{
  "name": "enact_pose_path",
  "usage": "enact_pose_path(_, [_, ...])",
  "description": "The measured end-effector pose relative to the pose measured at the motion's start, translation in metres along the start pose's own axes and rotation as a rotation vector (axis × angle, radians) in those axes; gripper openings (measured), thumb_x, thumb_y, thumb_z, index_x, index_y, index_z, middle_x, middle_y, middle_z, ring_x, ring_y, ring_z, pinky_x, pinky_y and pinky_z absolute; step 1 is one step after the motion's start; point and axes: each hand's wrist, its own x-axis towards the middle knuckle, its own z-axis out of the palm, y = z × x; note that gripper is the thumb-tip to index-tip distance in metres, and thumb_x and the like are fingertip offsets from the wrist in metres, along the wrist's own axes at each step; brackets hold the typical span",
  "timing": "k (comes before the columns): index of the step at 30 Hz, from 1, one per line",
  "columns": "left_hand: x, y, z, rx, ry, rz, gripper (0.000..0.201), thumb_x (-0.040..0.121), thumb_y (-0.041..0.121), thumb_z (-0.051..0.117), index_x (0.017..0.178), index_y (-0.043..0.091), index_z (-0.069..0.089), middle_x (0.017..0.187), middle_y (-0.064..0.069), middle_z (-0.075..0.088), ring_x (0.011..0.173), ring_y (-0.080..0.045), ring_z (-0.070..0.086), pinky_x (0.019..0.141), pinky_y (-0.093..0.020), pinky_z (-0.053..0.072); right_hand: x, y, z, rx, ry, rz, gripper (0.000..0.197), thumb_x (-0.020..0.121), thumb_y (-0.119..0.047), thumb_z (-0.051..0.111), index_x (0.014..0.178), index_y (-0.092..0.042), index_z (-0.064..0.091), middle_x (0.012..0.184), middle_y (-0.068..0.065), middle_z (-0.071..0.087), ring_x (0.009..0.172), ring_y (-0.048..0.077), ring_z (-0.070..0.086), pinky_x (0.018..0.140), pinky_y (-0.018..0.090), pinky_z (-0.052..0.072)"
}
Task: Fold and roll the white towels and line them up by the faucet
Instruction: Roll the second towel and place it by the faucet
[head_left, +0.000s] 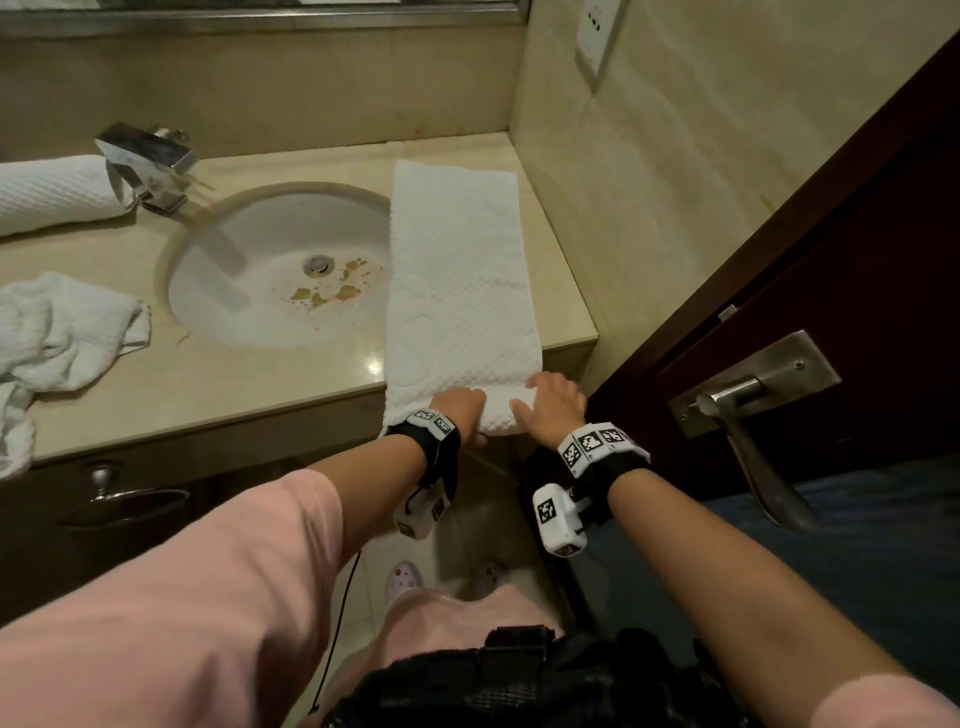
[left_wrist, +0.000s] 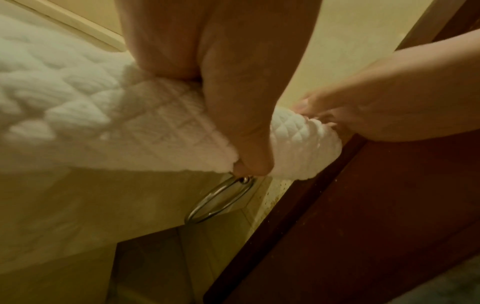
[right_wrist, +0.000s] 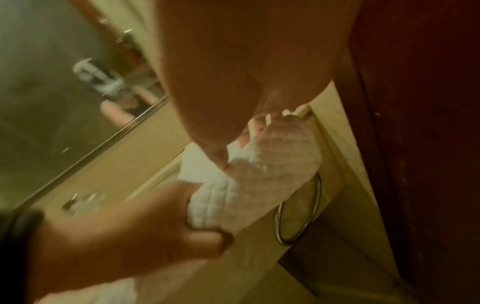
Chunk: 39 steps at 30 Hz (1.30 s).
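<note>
both my left hand (head_left: 460, 410) and right hand (head_left: 553, 408) pinch the folded towel (head_left: 460, 280) at its near end, fingers curled round the first turn; roll tight and even.

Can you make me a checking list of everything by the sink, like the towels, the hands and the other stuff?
Surface: beige counter with a sink; brown specks near the drain.
Job's things: folded towel lies flat right of the sink, near end started into a roll; rolled towel beside the faucet; crumpled towel at left.
Clutter: nothing seen.
Grippers: left hand and right hand both grip the folded towel's rolled end.
Cables: black cord hangs under the left arm.
Surroundings: dark door, mirror.
</note>
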Motion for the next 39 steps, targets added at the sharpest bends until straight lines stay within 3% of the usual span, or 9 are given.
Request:
enact_pose_path(6, [0.005, -0.006, -0.009, -0.095, -0.048, 0.005, 0.050, 0.075, 0.035, 0.076, 0.112, 0.008, 0.055, 0.112, -0.011, 0.062, 0.099, -0.027, 0.060, 0.084, -0.035, 0.049, -0.001, -0.022, 0.018, -0.398, -0.128, -0.345, 0.070, 0.078, -0.029, 0.067, 0.137, -0.011, 0.034, 0.132, 0.011, 0.041, 0.125, 0.029, 0.037, 0.110, 0.038, 0.019])
enact_pose_path(12, [0.000, -0.008, -0.007, -0.079, 0.015, -0.031, 0.058, 0.073, 0.035, 0.077, 0.119, 0.009, 0.052, 0.122, -0.011, 0.049, 0.105, -0.028, 0.055, 0.089, -0.037, 0.048, 0.015, -0.044, 0.018, -0.544, -0.161, -0.281, 0.053, 0.082, -0.022, 0.067, 0.127, -0.010, 0.041, 0.131, 0.010, 0.048, 0.123, 0.029, 0.041, 0.101, 0.040, 0.029])
enact_pose_path(17, [-0.015, 0.002, 0.009, 0.141, 0.231, -0.027, 0.080, 0.071, 0.044, 0.077, 0.131, 0.010, 0.036, 0.122, -0.009, 0.049, 0.107, -0.027, 0.051, 0.089, -0.035, 0.041, 0.029, -0.046, 0.011, -0.464, -0.193, -0.280, 0.054, 0.082, -0.047, 0.061, 0.123, -0.015, 0.047, 0.125, 0.005, 0.055, 0.121, 0.028, 0.048, 0.101, 0.046, 0.030])
enact_pose_path(20, [-0.016, 0.006, 0.000, 0.155, 0.263, -0.093, 0.053, 0.061, 0.034, 0.085, 0.104, 0.014, 0.060, 0.094, -0.005, 0.062, 0.083, -0.022, 0.060, 0.071, -0.030, 0.046, 0.031, -0.044, 0.007, -0.455, -0.214, -0.286, 0.051, 0.084, -0.048, 0.058, 0.121, -0.016, 0.049, 0.124, 0.004, 0.057, 0.120, 0.027, 0.050, 0.102, 0.045, 0.030])
enact_pose_path(23, [-0.008, 0.007, -0.007, 0.175, 0.166, -0.089, 0.025, 0.091, 0.012, 0.053, 0.115, 0.009, 0.049, 0.110, -0.011, 0.059, 0.100, -0.030, 0.057, 0.082, -0.035, 0.041, 0.031, -0.043, 0.006, -0.454, -0.218, -0.262, 0.048, 0.086, -0.046, 0.057, 0.121, -0.015, 0.049, 0.124, 0.005, 0.056, 0.120, 0.027, 0.050, 0.102, 0.043, 0.030])
enact_pose_path(25, [0.002, 0.004, -0.005, 0.176, 0.177, -0.048, 0.024, 0.095, 0.010, 0.043, 0.118, 0.008, 0.044, 0.116, -0.011, 0.058, 0.107, -0.031, 0.055, 0.086, -0.036, 0.039, 0.031, -0.045, 0.005, -0.489, -0.220, -0.233, 0.048, 0.082, -0.038, 0.064, 0.121, -0.013, 0.049, 0.123, 0.006, 0.055, 0.120, 0.027, 0.049, 0.101, 0.042, 0.031])
enact_pose_path(28, [0.007, 0.003, -0.011, 0.082, 0.155, -0.056, 0.028, 0.090, 0.022, 0.056, 0.114, 0.009, 0.046, 0.113, -0.009, 0.061, 0.104, -0.029, 0.059, 0.084, -0.035, 0.042, 0.031, -0.048, 0.011, -0.525, -0.154, -0.214, 0.061, 0.075, -0.034, 0.074, 0.123, -0.012, 0.045, 0.124, 0.006, 0.050, 0.120, 0.026, 0.046, 0.102, 0.040, 0.030])
enact_pose_path(32, [0.013, 0.002, -0.018, -0.018, 0.101, -0.041, 0.027, 0.090, 0.022, 0.056, 0.113, 0.009, 0.049, 0.112, -0.010, 0.062, 0.101, -0.028, 0.061, 0.079, -0.034, 0.045, 0.035, -0.049, 0.016, -0.505, -0.101, -0.190, 0.032, 0.081, -0.026, 0.066, 0.110, -0.019, 0.053, 0.113, 0.001, 0.060, 0.115, 0.023, 0.048, 0.099, 0.038, 0.028])
enact_pose_path(39, [0.011, 0.003, -0.010, 0.048, 0.231, -0.081, 0.041, 0.089, 0.025, 0.058, 0.122, 0.009, 0.042, 0.124, -0.011, 0.049, 0.112, -0.029, 0.049, 0.088, -0.035, 0.039, 0.046, -0.060, 0.003, -0.520, -0.210, -0.190, 0.026, 0.083, -0.033, 0.062, 0.106, -0.022, 0.057, 0.112, 0.000, 0.063, 0.115, 0.024, 0.051, 0.103, 0.043, 0.024])
